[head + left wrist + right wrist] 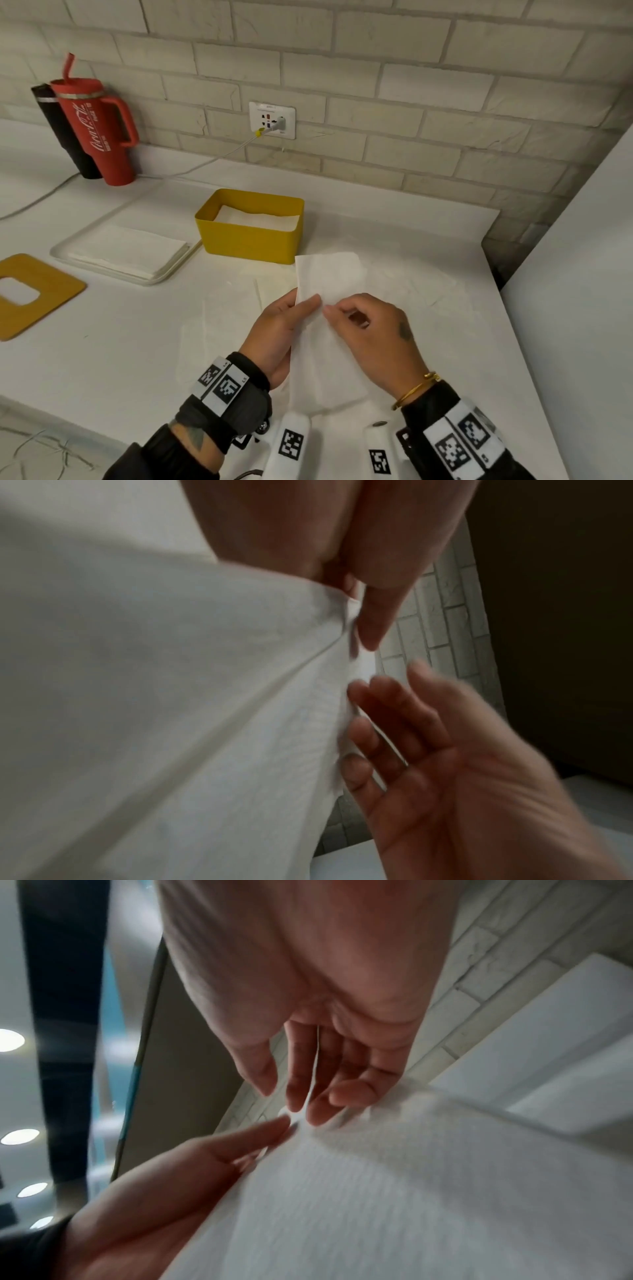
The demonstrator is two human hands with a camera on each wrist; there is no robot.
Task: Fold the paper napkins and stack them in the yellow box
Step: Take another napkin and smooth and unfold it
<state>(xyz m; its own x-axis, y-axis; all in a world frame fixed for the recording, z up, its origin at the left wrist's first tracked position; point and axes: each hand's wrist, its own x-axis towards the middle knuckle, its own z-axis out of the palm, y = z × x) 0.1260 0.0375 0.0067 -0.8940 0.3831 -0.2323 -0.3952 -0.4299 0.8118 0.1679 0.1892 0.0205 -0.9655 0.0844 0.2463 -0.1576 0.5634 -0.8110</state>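
Napkin (327, 308): white, folded to a long strip, held above the tabletop (130, 342) just in front of the box (251, 236), its far end reaching toward the box's near right corner.

Left hand (279, 337): thumb on top of the strip, fingers (240, 1146) beneath it, pinching its left edge about midway along.

Right hand (370, 334): fingers (318, 1093) curled down onto the strip beside the left thumb; the thumb (356, 1092) presses the paper (this wrist view is blurred, so the exact pinch is hard to read).

Box: yellow, open-topped, with white napkins (257, 217) lying flat inside.

Tray (68, 255): white, left of the box and touching its near left corner, carrying a flat pile of unfolded napkins (130, 250).

Lid (44, 298): mustard-coloured, with a rounded slot, left of the box past the tray.

Tumbler (102, 130): red, with handle and straw, behind the box to the left by the brick wall, a black flask (65, 133) touching its left side.

Socket (272, 120): on the wall behind the box, a white cable (205, 162) plugged in.
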